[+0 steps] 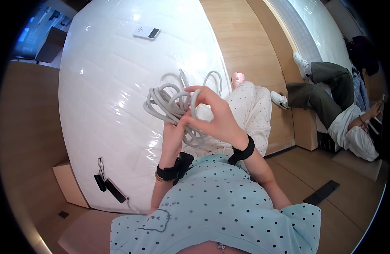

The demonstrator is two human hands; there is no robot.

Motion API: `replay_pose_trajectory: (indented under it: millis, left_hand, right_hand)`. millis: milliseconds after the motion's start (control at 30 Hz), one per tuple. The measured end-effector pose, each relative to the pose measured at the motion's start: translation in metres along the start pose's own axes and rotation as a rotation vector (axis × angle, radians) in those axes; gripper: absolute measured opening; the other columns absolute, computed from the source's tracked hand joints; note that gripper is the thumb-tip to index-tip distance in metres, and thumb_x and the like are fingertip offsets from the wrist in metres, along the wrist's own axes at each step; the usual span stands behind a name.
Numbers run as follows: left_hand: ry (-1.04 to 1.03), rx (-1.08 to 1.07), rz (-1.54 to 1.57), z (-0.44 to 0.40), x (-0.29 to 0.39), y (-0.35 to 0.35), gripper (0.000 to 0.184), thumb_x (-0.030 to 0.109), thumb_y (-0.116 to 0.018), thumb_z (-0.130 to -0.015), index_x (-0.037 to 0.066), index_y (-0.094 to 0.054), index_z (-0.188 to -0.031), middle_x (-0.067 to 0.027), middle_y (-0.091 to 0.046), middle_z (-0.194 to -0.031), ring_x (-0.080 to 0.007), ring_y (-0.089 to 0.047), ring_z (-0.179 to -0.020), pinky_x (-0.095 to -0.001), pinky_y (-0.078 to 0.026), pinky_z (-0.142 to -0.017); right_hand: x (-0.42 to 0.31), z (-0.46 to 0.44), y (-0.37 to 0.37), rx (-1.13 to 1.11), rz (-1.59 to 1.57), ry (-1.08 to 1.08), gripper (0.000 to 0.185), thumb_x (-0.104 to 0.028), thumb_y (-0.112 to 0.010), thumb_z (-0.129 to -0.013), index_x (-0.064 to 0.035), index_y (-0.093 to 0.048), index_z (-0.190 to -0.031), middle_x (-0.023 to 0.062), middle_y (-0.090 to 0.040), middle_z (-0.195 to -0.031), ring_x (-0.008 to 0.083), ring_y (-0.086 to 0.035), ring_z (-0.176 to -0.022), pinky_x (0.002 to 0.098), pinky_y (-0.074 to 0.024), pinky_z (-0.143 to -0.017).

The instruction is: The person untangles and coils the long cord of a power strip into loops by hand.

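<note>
A bundle of thick grey cable (165,101) hangs in loose loops in front of my body, above the white mattress. My left hand (173,134) grips the bundle from below, its fingers mostly hidden behind the loops. My right hand (218,115) is closed around a strand on the right side of the coil, thumb and fingers curved towards each other. Between the right thumb and fingers a small white piece (204,112) shows, too little of it to name. Several loops stick out past the fingers, one rising towards the far side.
The plastic-covered mattress (106,84) bears a white boxy device (146,33), glasses (101,167) and a black phone-like slab (115,190). To the right, another person (326,97) sits with legs stretched out by a wooden bed edge (283,38). A dark strip (322,192) lies on the floor.
</note>
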State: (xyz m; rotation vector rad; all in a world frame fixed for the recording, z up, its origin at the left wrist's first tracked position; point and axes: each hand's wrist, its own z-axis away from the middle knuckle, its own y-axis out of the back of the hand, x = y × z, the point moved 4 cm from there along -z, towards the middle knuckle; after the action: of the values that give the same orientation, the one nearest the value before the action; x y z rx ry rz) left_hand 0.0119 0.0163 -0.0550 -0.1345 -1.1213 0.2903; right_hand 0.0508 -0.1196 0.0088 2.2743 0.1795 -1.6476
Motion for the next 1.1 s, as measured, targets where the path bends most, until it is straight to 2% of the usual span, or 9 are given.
replay_pose_trajectory:
  millis: [200, 300, 400, 500, 700, 800, 900, 1000, 1100]
  left_hand:
    - [-0.092, -0.149, -0.344, 0.007, -0.001, -0.016, 0.026, 0.004, -0.053, -0.084, -0.003, -0.050, -0.108, -0.0079, -0.057, -0.101, -0.0151, -0.055, -0.092, -0.0273, -0.044, -0.080]
    - [-0.167, -0.217, -0.473, 0.011, 0.002, -0.024, 0.031, 0.002, -0.054, -0.079, -0.004, -0.048, -0.108, -0.0107, -0.058, -0.103, -0.0189, -0.056, -0.094, -0.0304, -0.044, -0.081]
    - [-0.257, -0.305, -0.603, 0.008, -0.009, -0.022, 0.035, 0.004, -0.056, -0.077, -0.003, -0.047, -0.111, -0.0124, -0.058, -0.103, -0.0222, -0.056, -0.095, -0.0332, -0.044, -0.083]
    - [-0.299, -0.308, -0.616, 0.008, -0.007, -0.027, 0.040, 0.003, -0.059, -0.076, -0.003, -0.046, -0.113, -0.0138, -0.058, -0.103, -0.0245, -0.057, -0.095, -0.0347, -0.044, -0.083]
    - [-0.455, -0.218, -0.665, 0.007, 0.002, -0.029, 0.038, 0.004, -0.065, -0.074, -0.001, -0.050, -0.108, -0.0117, -0.060, -0.097, -0.0251, -0.059, -0.088, -0.0337, -0.046, -0.075]
    - [-0.497, -0.198, -0.718, 0.007, 0.007, -0.030, 0.034, 0.006, -0.068, -0.073, -0.001, -0.053, -0.104, -0.0107, -0.061, -0.091, -0.0248, -0.060, -0.083, -0.0334, -0.047, -0.071]
    - [-0.432, -0.187, -0.726, 0.006, 0.005, -0.028, 0.035, 0.009, -0.070, -0.072, 0.000, -0.055, -0.102, -0.0114, -0.061, -0.087, -0.0266, -0.060, -0.081, -0.0343, -0.047, -0.070]
    - [-0.389, -0.180, -0.841, 0.005, 0.008, -0.026, 0.041, 0.013, -0.073, -0.069, 0.000, -0.054, -0.103, -0.0125, -0.060, -0.086, -0.0285, -0.059, -0.082, -0.0371, -0.047, -0.071]
    - [-0.572, 0.029, -1.065, 0.012, 0.024, -0.027, 0.051, 0.017, -0.077, -0.064, 0.000, -0.053, -0.106, -0.0131, -0.058, -0.090, -0.0295, -0.058, -0.084, -0.0401, -0.047, -0.072]
  right_hand:
    - [-0.001, 0.003, -0.007, 0.001, 0.021, -0.299, 0.058, -0.019, -0.077, -0.067, -0.0011, -0.042, -0.108, 0.0132, -0.050, -0.108, 0.0197, -0.056, -0.084, 0.0299, -0.0454, -0.078]
    - [-0.001, 0.001, -0.001, 0.062, 0.057, -0.324, 0.071, -0.032, -0.080, -0.065, 0.0021, -0.035, -0.109, 0.0156, -0.049, -0.090, 0.0240, -0.056, -0.081, 0.0318, -0.0469, -0.068]
    - [0.005, 0.006, -0.004, 0.080, 0.110, -0.157, 0.078, -0.035, -0.082, -0.062, 0.0022, -0.033, -0.109, 0.0168, -0.050, -0.091, 0.0265, -0.056, -0.082, 0.0335, -0.0465, -0.072]
    - [0.012, 0.010, -0.004, 0.064, -0.032, -0.282, 0.085, -0.028, -0.084, -0.057, 0.0001, -0.034, -0.119, 0.0152, -0.046, -0.112, 0.0238, -0.052, -0.094, 0.0320, -0.0439, -0.081]
    - [0.008, 0.011, -0.007, 0.149, 0.017, -0.038, 0.070, -0.023, -0.084, -0.058, 0.0023, -0.045, -0.110, 0.0178, -0.038, -0.127, 0.0264, -0.049, -0.107, 0.0334, -0.0430, -0.085]
    - [0.004, 0.012, -0.006, 0.191, -0.098, -0.086, 0.045, -0.016, -0.082, -0.059, 0.0025, -0.057, -0.092, 0.0151, -0.040, -0.126, 0.0244, -0.048, -0.109, 0.0339, -0.0411, -0.089]
    - [0.011, 0.015, -0.008, 0.170, -0.130, -0.013, 0.033, -0.011, -0.080, -0.059, 0.0000, -0.065, -0.087, 0.0119, -0.045, -0.126, 0.0225, -0.047, -0.113, 0.0330, -0.0408, -0.091]
    - [0.016, 0.018, -0.007, 0.105, -0.211, -0.115, 0.025, -0.008, -0.079, -0.060, -0.0003, -0.066, -0.079, 0.0116, -0.046, -0.125, 0.0211, -0.048, -0.112, 0.0321, -0.0412, -0.090]
    - [0.017, 0.016, -0.003, 0.108, -0.174, -0.059, 0.036, -0.008, -0.079, -0.061, -0.0006, -0.064, -0.093, 0.0096, -0.049, -0.121, 0.0166, -0.050, -0.108, 0.0306, -0.0424, -0.088]
